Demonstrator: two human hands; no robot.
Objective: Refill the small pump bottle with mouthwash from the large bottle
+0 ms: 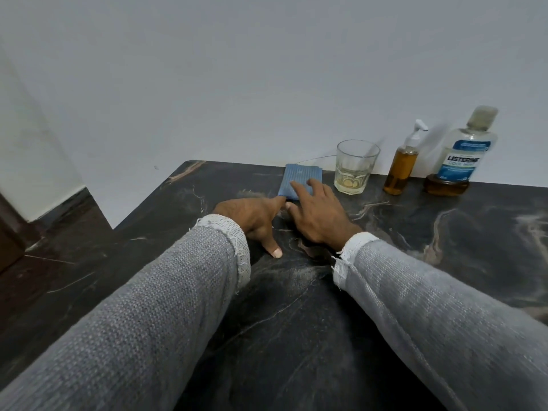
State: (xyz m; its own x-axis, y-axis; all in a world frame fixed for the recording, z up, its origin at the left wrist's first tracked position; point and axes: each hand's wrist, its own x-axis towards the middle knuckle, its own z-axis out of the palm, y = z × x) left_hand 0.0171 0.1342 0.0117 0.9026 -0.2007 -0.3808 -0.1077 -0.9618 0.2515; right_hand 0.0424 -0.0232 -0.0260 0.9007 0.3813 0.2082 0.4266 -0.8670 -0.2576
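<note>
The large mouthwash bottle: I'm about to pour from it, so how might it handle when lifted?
The large mouthwash bottle shows amber liquid only near its base, so it is probably light. That low weight likely steadies it against tipping. Its smooth clear plastic might slip, so a firm grip looks wise. The cap appears on.

Large clear mouthwash bottle [461,149] at the far right of the dark marble table [296,321], carrying a blue and white label with the brand name "LISTERINE" in dark capitals across a white band. Just beneath the brand, a second line in paler blue, blurred, likely "COOL MINT"; smaller print above and below on the same label too blurred to read. No legible text on the small pump bottle [401,170], the glass tumbler [355,166] or the folded blue cloth [298,180].
</note>
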